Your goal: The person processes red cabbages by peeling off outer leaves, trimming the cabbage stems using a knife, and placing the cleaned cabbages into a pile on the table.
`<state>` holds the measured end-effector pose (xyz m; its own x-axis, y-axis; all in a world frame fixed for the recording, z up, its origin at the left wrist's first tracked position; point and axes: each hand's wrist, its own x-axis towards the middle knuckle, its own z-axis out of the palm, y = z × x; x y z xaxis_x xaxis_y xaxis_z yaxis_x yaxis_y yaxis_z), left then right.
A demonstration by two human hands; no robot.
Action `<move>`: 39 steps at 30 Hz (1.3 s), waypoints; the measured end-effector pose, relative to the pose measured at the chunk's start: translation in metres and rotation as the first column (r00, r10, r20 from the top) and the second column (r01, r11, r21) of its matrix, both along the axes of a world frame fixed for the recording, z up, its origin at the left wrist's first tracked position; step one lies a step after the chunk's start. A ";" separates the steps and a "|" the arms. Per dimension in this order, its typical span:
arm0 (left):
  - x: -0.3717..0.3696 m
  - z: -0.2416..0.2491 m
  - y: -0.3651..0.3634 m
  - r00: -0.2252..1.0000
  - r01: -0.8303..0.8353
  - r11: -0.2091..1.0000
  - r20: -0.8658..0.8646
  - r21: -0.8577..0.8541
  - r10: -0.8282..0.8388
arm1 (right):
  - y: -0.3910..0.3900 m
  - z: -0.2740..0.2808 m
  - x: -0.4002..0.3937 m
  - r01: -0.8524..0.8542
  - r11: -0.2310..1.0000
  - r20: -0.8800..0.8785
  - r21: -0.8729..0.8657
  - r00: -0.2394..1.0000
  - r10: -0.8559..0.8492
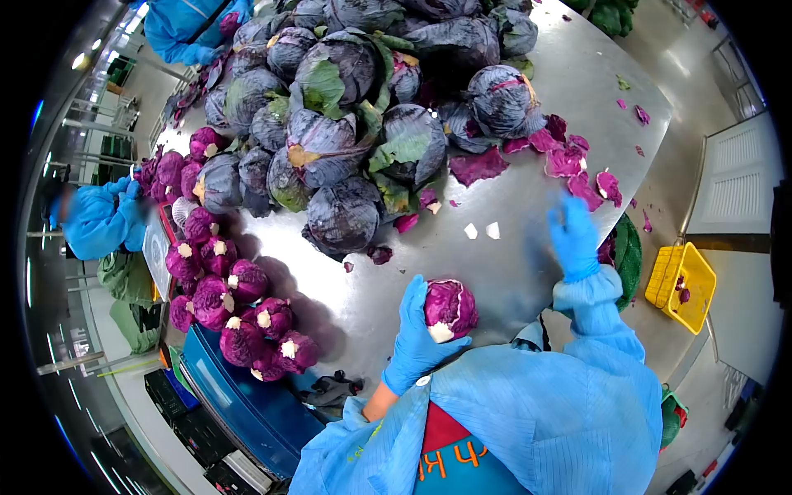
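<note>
My left hand (419, 346), in a blue glove, is wrapped round the side of a trimmed red cabbage (451, 311) near the table's front edge. The cabbage is glossy purple, with a pale cut stem facing down and towards me. To the right, my gloved right hand (573, 239) is raised over the table, blurred by motion. Its fingers look apart, and I see nothing in them. Loose purple leaves (569, 161) lie just beyond it. Two white stem pieces (492, 230) lie between the hands and the pile.
A large heap of untrimmed red cabbages (342, 214) covers the back of the metal table (610, 74). Trimmed cabbages (213, 301) are grouped at the left, above a blue bin (247, 404). Co-workers in blue (103, 219) stand at left and back. A yellow basket (681, 285) is at right.
</note>
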<state>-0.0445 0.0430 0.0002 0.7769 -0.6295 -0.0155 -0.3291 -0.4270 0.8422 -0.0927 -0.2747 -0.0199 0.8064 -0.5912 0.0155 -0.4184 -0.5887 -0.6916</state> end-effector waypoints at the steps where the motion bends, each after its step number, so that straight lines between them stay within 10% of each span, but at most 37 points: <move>1: -0.001 0.000 -0.002 0.998 0.036 0.999 0.055 0.002 -0.036 | 0.005 -0.010 -0.010 -0.153 0.986 -0.005 0.070 0.988 0.154; 3: -0.001 0.000 -0.004 0.979 0.110 0.994 0.170 0.014 -0.111 | 0.038 -0.009 -0.010 -0.601 0.702 0.282 0.381 0.799 0.531; 5: 0.003 -0.001 -0.005 0.985 0.134 0.991 0.109 -0.011 -0.132 | 0.075 0.002 -0.003 -0.685 0.512 0.350 0.517 0.716 0.604; 17: 0.032 0.002 -0.005 0.954 0.291 0.955 0.065 0.055 -0.294 | 0.089 -0.022 -0.022 -0.728 0.677 0.205 0.105 0.682 0.702; 32: 0.047 -0.009 -0.010 0.912 0.409 0.912 0.014 0.021 -0.409 | 0.068 -0.005 0.004 -0.839 0.467 0.093 0.279 0.507 0.857; 39: 0.048 -0.011 -0.009 0.938 0.346 0.938 -0.028 -0.009 -0.346 | 0.072 -0.003 -0.016 -0.761 0.579 0.037 0.294 0.614 0.789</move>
<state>0.0031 0.0338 -0.0109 0.5107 -0.8592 -0.0313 -0.4319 -0.2878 0.8548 -0.1092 -0.2028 -0.0228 0.9480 0.2906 -0.1295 0.0453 -0.5263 -0.8491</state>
